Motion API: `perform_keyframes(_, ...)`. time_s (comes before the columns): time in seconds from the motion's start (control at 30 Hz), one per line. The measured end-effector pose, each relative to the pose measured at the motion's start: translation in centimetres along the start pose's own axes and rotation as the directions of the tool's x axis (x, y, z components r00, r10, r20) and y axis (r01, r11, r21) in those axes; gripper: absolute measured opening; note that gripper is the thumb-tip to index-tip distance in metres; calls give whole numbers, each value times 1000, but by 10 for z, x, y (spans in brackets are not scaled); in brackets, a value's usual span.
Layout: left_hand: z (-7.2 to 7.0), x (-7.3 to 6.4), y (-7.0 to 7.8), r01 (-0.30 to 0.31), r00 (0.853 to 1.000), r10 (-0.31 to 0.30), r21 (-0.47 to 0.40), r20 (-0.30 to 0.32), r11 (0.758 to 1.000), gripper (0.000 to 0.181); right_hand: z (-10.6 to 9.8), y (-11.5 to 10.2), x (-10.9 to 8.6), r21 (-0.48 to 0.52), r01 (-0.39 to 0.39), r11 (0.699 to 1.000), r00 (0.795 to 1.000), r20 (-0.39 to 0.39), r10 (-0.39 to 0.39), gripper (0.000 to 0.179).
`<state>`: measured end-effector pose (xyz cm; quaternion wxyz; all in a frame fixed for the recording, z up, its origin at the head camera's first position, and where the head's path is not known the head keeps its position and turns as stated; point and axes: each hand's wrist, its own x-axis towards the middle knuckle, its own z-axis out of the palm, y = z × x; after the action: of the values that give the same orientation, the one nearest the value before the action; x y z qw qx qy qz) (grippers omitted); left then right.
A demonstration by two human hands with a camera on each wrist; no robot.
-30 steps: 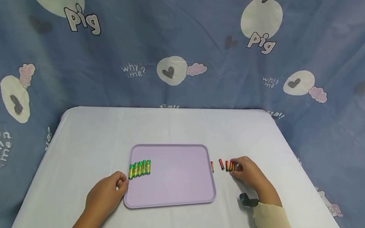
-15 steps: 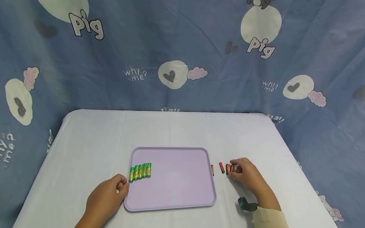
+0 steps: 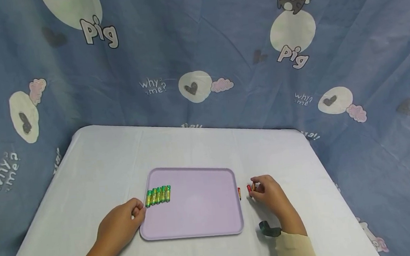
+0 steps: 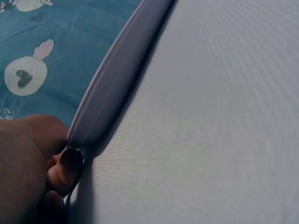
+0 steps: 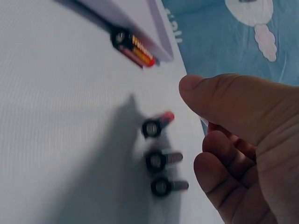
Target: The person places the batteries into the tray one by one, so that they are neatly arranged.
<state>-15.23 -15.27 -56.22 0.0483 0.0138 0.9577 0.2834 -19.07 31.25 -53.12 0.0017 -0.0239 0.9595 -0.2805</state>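
A lilac tray point(image 3: 194, 214) lies on the white table. My left hand point(image 3: 118, 221) holds its left rim, the thumb at the edge with curled fingers beside it in the left wrist view. Several green-and-gold batteries point(image 3: 158, 195) stand side by side in a row near the tray's left side. To the right, my right hand point(image 3: 269, 193) hovers at a group of red-and-black batteries point(image 3: 249, 188). In the right wrist view three of them, including the middle battery point(image 5: 156, 161), sit apart from its thumb and curved fingers, with nothing between these.
Another red-and-black battery point(image 5: 134, 48) lies close beside the tray's right wall. A blue patterned cloth point(image 3: 197, 43) hangs behind the table. Dark wrist cameras, such as the right camera point(image 3: 270, 229), are strapped to both wrists.
My right hand has shifted left along the red-and-black batteries, towards the tray. The left hand stays at the tray's rim. The head view has tilted slightly upward.
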Motion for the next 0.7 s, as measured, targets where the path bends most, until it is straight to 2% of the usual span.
perform_keyframes(0.7,1,0,-1,-15,1000,15,12,-10,1000,11,26,-41,15,60,85,995,996,4,-85,46)
